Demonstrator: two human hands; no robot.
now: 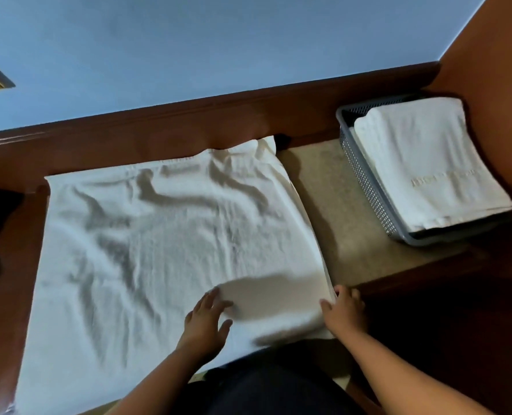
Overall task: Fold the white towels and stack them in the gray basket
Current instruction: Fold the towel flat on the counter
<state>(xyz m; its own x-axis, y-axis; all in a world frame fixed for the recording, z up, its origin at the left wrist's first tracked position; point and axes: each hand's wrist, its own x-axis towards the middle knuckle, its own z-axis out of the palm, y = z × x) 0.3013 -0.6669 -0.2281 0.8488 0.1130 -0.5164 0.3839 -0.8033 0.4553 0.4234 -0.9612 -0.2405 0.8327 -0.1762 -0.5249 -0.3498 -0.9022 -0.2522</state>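
Left hand (207, 317) flat on towel (159, 235), right hand (343, 313) at edge, grip unclear; basket (365, 178) nearby.

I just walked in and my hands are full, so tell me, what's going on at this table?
A person is working on a large white towel spread over the table. The left hand lies flat on it near the front. The right hand is at its right edge, and it is unclear whether it grips it. To the right, the gray basket holds a stack of folded towels.
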